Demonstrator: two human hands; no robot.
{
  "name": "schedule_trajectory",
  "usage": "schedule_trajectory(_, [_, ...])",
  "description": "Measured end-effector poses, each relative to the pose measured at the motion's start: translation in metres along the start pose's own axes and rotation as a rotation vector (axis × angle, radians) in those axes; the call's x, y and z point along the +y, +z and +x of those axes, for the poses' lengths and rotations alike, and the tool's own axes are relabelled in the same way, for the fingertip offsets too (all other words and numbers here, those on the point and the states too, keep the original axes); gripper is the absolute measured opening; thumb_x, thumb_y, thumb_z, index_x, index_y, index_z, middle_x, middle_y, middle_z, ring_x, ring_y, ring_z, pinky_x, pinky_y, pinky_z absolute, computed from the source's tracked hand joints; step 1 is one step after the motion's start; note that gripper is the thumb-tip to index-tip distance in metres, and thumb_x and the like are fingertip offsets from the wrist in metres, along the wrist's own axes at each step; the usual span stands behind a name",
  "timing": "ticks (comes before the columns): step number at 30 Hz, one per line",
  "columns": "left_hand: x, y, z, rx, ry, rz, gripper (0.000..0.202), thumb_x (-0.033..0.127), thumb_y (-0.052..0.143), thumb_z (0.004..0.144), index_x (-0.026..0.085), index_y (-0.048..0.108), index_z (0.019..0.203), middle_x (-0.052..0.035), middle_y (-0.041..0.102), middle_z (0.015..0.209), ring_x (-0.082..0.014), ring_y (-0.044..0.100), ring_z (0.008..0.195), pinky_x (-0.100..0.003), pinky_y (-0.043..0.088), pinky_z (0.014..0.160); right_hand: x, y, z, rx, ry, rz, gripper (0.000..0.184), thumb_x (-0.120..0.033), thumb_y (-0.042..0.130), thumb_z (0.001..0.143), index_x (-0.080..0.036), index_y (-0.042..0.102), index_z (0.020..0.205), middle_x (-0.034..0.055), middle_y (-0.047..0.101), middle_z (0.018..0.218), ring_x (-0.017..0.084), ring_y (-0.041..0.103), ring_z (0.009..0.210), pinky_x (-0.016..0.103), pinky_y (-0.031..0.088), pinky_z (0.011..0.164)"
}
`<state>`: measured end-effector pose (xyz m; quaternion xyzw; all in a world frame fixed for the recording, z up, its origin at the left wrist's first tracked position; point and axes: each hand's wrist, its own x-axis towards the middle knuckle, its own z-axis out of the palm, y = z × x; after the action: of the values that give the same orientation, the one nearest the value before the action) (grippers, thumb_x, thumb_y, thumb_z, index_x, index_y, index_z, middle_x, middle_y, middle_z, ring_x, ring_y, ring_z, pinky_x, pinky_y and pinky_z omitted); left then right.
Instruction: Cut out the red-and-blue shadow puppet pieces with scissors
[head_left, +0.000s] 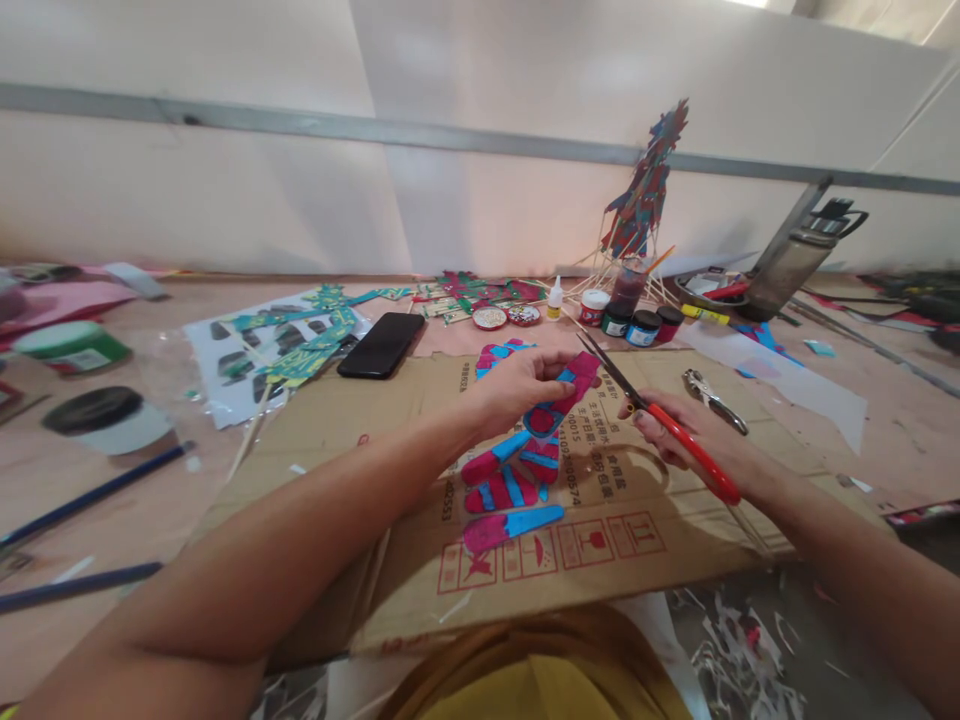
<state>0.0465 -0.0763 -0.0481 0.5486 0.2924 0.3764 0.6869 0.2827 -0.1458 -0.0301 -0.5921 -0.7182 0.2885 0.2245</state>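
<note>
Between the thumb and fingers of my left hand is a painted cutout in magenta and blue, raised above the cardboard. My right hand grips red-handled scissors; their dark blades point up and left, close to the cutout's right end. Below my left hand, several more magenta and blue cutouts lie on the flattened cardboard. Another patterned piece is partly hidden behind my left wrist.
A black phone lies beyond my left forearm. Paint jars, a small glue bottle and a grey water bottle stand at the back. Metal clippers lie right of my right hand. Paper scraps litter the floor.
</note>
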Motion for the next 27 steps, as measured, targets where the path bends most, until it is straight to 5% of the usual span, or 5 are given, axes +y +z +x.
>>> schedule_trajectory(5, [0.0,0.0,-0.001,-0.009,0.008,0.019,0.029,0.018,0.088,0.067,0.019,0.079,0.094,-0.0073,0.08,0.094,-0.0181,0.071,0.081,-0.027,0.055,0.073,0.002,0.001,-0.003,-0.049,0.054,0.008,0.061,-0.075,0.054,0.084,-0.021,0.072,0.107,0.0046,0.063,0.073,0.018,0.053,0.057,0.03,0.044,0.052])
schedule_trajectory(11, [-0.007,0.001,0.0,-0.033,0.014,0.008,0.026,0.014,0.084,0.067,0.02,0.079,0.092,-0.006,0.079,0.092,-0.0179,0.07,0.082,-0.027,0.055,0.073,0.006,0.005,-0.008,-0.073,0.067,0.066,0.046,-0.07,0.056,0.087,-0.024,0.063,0.083,-0.0023,0.047,0.053,0.015,0.044,0.046,0.026,0.035,0.042])
schedule_trajectory(19, [-0.015,0.007,0.0,-0.054,-0.048,-0.026,0.019,0.011,0.083,0.065,0.017,0.073,0.081,-0.0017,0.071,0.078,-0.0122,0.062,0.07,-0.025,0.05,0.068,-0.003,0.016,-0.033,-0.083,0.363,0.256,0.043,-0.069,0.05,0.086,-0.025,0.054,0.087,-0.0034,0.046,0.059,0.013,0.04,0.043,0.025,0.033,0.037])
schedule_trajectory(23, [-0.011,0.012,-0.001,0.013,-0.007,-0.201,0.026,0.017,0.088,0.065,0.015,0.07,0.084,-0.0012,0.068,0.079,-0.012,0.062,0.067,-0.026,0.05,0.066,-0.006,0.019,-0.035,0.002,0.187,0.241,0.044,-0.069,0.048,0.087,-0.025,0.051,0.084,0.0018,0.054,0.07,0.017,0.051,0.056,0.03,0.047,0.05])
schedule_trajectory(27, [-0.007,0.016,-0.001,0.068,0.036,-0.253,0.032,0.019,0.09,0.065,0.015,0.068,0.088,-0.0017,0.068,0.086,-0.0127,0.065,0.074,-0.027,0.052,0.071,-0.005,0.023,-0.03,0.002,-0.004,0.092,0.045,-0.066,0.044,0.095,-0.024,0.057,0.09,0.0019,0.053,0.068,0.018,0.05,0.058,0.032,0.046,0.054])
